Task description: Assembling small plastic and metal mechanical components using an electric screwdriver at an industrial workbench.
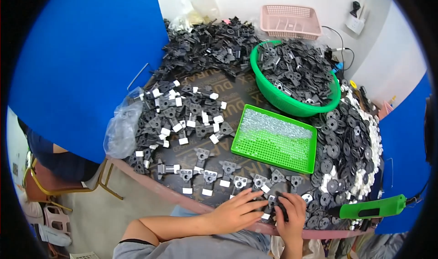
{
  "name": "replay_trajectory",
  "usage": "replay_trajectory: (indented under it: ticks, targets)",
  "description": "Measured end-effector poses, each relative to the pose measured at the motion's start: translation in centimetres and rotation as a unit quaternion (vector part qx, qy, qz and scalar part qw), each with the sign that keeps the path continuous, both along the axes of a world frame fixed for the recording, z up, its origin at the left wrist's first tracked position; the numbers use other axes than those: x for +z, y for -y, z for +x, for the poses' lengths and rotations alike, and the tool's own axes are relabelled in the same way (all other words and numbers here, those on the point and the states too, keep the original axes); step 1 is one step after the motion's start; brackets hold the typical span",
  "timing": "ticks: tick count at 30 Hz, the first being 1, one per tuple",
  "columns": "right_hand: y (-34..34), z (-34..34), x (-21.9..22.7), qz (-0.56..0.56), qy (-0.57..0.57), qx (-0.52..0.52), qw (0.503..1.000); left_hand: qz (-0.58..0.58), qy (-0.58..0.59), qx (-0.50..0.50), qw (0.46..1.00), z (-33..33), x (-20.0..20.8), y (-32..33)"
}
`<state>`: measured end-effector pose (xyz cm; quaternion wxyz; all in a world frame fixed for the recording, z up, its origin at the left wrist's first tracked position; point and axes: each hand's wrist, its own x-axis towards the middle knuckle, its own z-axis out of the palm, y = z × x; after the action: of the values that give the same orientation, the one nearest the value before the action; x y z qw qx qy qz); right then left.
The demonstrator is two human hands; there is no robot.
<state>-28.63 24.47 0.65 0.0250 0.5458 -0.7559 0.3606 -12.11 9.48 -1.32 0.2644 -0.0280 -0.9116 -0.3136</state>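
Observation:
My left hand lies at the table's near edge, its fingers stretched out and slightly apart. Their tips reach a black plastic bracket, beside which a white block shows. Right of it, the fingers of my right hand curl around a dark plastic piece, mostly hidden by them. Just beyond both hands lies a loose row of black brackets, among them one with a round hole and another with a white end block. A green powered screwdriver rests to the right.
A green tray holds small shiny metal pieces. Behind it, a green basin is heaped with black parts. Black discs and white pieces cover the right side. White-tipped brackets pile up at left, near a clear plastic bag.

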Motion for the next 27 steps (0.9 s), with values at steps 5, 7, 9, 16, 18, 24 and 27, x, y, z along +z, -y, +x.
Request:
replay_trajectory:
  ticks: [5, 7, 9, 16, 18, 24, 27]
  targets:
    - [1.6, -0.7, 1.1, -0.069, -0.018, 0.064, 0.995, -0.070, -0.061, -0.010, 0.996, 1.2, 2.7, 2.1]
    - [1.9, -1.0, 1.7, -0.083, -0.043, 0.114, 0.989, -0.161, -0.011, 0.018, 0.987, 1.0, 5.1, 4.6]
    - [2.5, -1.3, 1.7, -0.108, -0.061, 0.129, 0.984, -0.213, 0.033, 0.096, 0.972, 0.3, 6.0, 7.3]
    - [1.1, -2.4, -0.1, -0.187, 0.036, 0.073, 0.979, -0.230, 0.160, 0.254, 0.926, 0.9, 8.4, 15.1]
    - [0.6, -2.3, -0.2, -0.179, 0.071, 0.031, 0.981, -0.214, 0.087, 0.307, 0.923, 1.8, 9.3, 16.8]
    - [1.1, -2.2, -0.4, -0.168, 0.037, 0.070, 0.983, -0.214, 0.055, 0.674, 0.705, 14.6, 11.5, 24.6]
    - [1.7, -1.9, -0.4, -0.164, 0.034, 0.071, 0.983, -0.016, 0.270, 0.675, 0.687, 21.4, 8.7, 28.5]
